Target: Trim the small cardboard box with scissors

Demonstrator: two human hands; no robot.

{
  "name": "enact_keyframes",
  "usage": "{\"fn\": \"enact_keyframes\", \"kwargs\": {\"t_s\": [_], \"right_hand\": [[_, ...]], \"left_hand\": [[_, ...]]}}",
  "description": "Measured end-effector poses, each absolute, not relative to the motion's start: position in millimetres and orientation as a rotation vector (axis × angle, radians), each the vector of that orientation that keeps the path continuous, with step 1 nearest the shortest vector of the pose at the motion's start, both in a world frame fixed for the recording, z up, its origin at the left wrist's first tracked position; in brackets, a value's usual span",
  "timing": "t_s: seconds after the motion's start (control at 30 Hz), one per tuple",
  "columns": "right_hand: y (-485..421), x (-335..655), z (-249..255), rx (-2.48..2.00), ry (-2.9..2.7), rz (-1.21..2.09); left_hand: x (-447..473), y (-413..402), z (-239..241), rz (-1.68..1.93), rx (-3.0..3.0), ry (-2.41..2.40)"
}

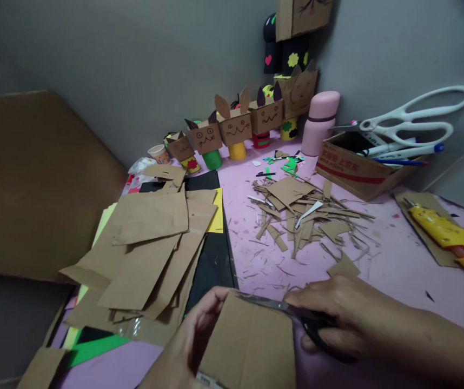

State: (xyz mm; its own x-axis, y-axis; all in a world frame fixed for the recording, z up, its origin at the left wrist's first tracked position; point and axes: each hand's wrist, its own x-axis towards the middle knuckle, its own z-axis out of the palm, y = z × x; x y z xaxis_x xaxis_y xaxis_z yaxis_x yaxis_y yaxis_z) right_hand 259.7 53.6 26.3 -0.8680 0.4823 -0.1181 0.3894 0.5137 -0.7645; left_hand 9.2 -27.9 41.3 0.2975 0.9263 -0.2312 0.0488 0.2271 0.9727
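Observation:
In the head view, my left hand point(191, 329) grips a small cardboard box point(252, 340) by its left side at the bottom of the view. My right hand point(341, 308) is closed around the black handles of a pair of scissors point(272, 303). Their blades lie along the far top edge of the box, pointing left towards my left fingertips. Whether the blades are parted there is too fine to tell. Just beyond my right hand lies a loose cardboard piece point(343, 266).
Cardboard sheets point(151, 216) are stacked at left, and cardboard scraps point(297, 210) lie heaped centrally. Boxy cat figures point(236, 127) line the wall beside a pink bottle point(321, 124). At right are a box of pens point(353, 167), white-handled scissors point(414, 119) and a yellow glue gun point(443, 232).

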Motion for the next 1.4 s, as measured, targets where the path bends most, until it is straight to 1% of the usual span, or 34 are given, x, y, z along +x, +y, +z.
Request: {"fn": "enact_keyframes", "kwargs": {"t_s": [0.17, 0.4, 0.57, 0.73, 0.9, 1.03, 1.4], "right_hand": [[52.7, 259.8, 29.2, -0.746, -2.649, 1.218], [49.3, 259.7, 35.5, -0.714, -2.641, 1.229], [50.7, 260.2, 34.7, -0.659, -2.638, 1.248], [52.6, 259.9, 28.7, -0.696, -2.661, 1.16], [50.1, 260.6, 27.2, -0.74, -2.716, 1.051], [50.1, 258.7, 26.6, -0.74, -2.745, 1.034], [52.3, 256.0, 23.4, -0.681, -2.715, 0.965]], "left_hand": [[8.0, -28.6, 38.6, 0.811, 1.194, 1.07], [3.9, -33.1, 31.9, 0.866, 1.207, 0.992], [3.5, -33.4, 31.4, 0.826, 1.19, 0.977], [5.0, -31.8, 34.1, 0.83, 1.184, 1.012], [6.4, -29.2, 37.1, 0.746, 1.225, 1.03], [7.5, -29.5, 37.3, 0.716, 1.213, 1.001], [8.7, -29.2, 38.8, 0.801, 1.141, 0.991]]}}
